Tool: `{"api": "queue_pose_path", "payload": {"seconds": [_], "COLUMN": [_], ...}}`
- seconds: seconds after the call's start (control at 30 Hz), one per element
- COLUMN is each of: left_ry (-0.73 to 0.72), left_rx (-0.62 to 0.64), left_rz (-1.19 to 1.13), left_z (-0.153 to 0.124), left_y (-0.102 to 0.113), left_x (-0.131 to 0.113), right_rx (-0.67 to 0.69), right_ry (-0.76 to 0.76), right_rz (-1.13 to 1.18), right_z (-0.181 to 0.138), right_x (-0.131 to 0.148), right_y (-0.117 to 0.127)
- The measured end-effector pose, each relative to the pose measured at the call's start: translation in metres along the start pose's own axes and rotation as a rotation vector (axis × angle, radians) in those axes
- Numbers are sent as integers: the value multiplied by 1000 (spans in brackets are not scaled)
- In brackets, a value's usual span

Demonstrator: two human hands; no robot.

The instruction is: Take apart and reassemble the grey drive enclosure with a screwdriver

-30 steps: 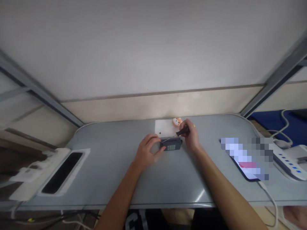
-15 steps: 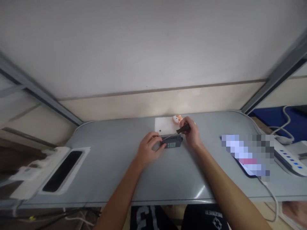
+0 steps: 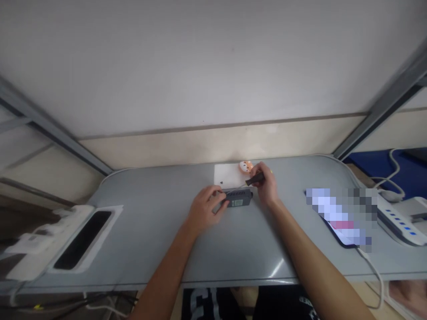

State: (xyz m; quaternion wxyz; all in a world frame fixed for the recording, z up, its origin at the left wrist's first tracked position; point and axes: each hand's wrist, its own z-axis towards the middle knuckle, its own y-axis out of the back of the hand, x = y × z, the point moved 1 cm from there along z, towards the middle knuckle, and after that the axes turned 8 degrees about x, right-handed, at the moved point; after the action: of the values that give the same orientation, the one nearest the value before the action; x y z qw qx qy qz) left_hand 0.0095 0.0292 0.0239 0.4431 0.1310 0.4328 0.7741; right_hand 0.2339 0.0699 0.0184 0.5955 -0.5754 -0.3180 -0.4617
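My left hand [image 3: 207,208] grips the left end of a small dark grey box [image 3: 240,198], which has vent slots along its upper edge and a pale label on the side facing me. In my right hand [image 3: 265,181] is a screwdriver [image 3: 255,179] with a dark handle. Its thin shaft slants down to the left across the box's top edge, and the tip is near my left fingers, where I cannot make out the exact contact. Behind the box lies a white sheet [image 3: 227,174] bearing tiny dark pieces [image 3: 221,182], perhaps screws. An orange and white animal-faced object [image 3: 246,167] rests on that sheet.
On the left of the grey table [image 3: 150,240] are a black phone [image 3: 83,240] on white paper and a white power strip [image 3: 50,244]. To the right lie a lit phone [image 3: 336,220] with a white cable [image 3: 375,269] and another power strip [image 3: 400,222]. A wall closes off the back.
The view has shifted slightly. Both hands, the box and the screwdriver keep nearly the same places, with only a slight shift of my left fingers.
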Motion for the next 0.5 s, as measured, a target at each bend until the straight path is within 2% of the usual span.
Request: {"api": "queue_pose_path", "payload": {"seconds": [0.13, 0.27, 0.37, 0.5], "left_ry": [-29, -48, -28, 29], "left_rx": [65, 78, 73, 80], "left_rz": [58, 47, 14, -38], "left_z": [0, 1, 0, -2], "left_y": [3, 2, 2, 5], "left_x": [-1, -1, 0, 6], "right_rx": [-76, -184, -130, -95], "right_ry": [-33, -45, -9, -27], "right_rz": [21, -230, -419, -451], "right_z": [0, 0, 1, 4], "right_x": [-5, -11, -18, -28], "right_y": [-1, 0, 0, 3]}}
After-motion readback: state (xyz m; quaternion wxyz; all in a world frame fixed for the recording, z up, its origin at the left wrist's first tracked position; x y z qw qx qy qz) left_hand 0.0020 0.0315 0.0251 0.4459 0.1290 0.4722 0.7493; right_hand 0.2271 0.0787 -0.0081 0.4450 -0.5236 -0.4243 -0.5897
